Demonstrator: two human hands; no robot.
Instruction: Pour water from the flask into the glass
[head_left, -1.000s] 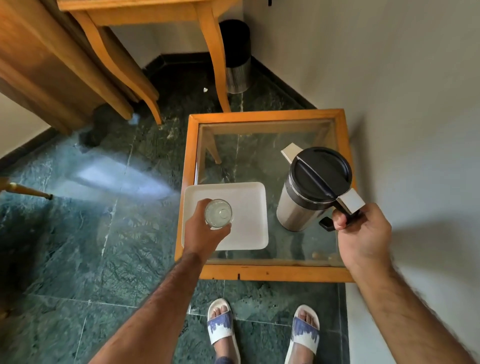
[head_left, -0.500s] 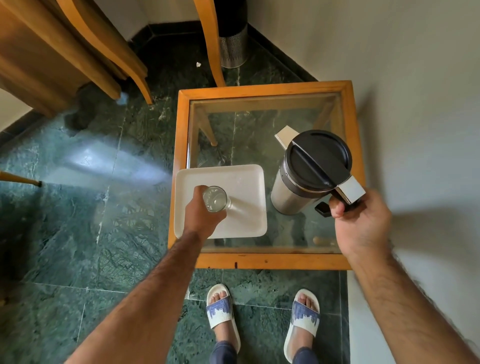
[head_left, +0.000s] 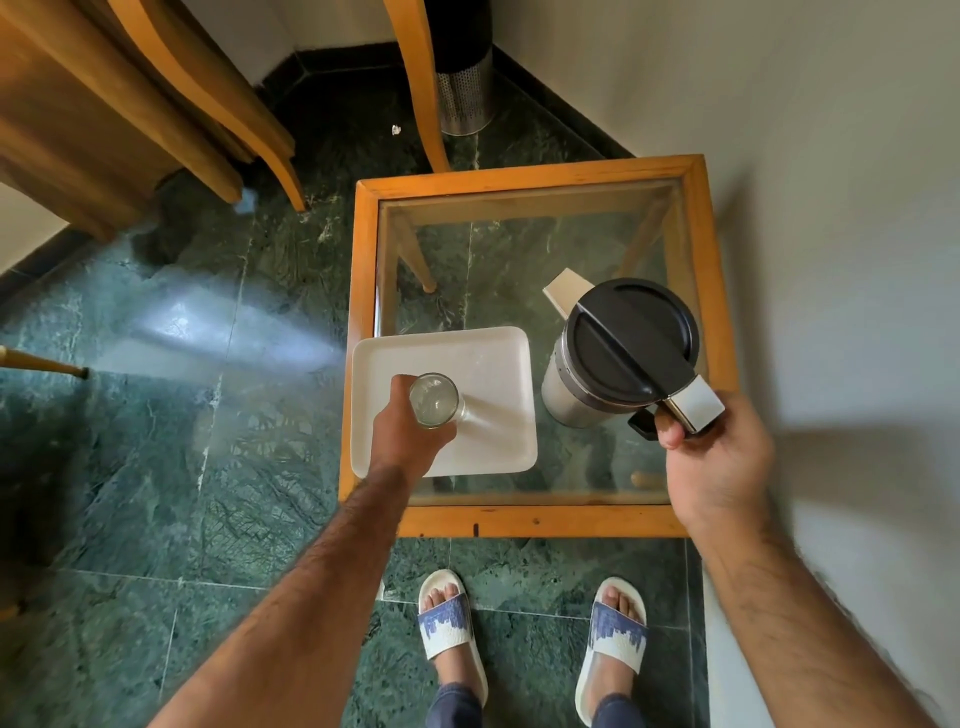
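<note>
I count one flask (head_left: 618, 358), one glass (head_left: 434, 400), one white tray (head_left: 488, 364) and one small glass-topped table (head_left: 540, 521) with a wooden frame, and both of my hands are busy.

My left hand (head_left: 408, 441) is wrapped around the glass, fingers curled closed on its side. The glass is over the near left part of the tray, and whether its base touches the tray I cannot tell. It is clear, and I cannot say whether any water is in it. My right hand (head_left: 711, 457) is closed on the handle of the flask, thumb up against the metal piece at the top of the handle. The flask is steel with a black lid that is shut, so what it holds is hidden. It is upright over the right half of the table, just beside the tray, spout pointing away from me.

The tray holds only the glass. The table is in a corner, the wall (head_left: 831, 156) close along its right side. On the green stone floor (head_left: 182, 467) beyond it is a perforated metal bin (head_left: 465, 98), with wooden furniture legs (head_left: 421, 88) to its left. My two feet in white and blue slippers (head_left: 452, 634) are just short of the table's near edge.
</note>
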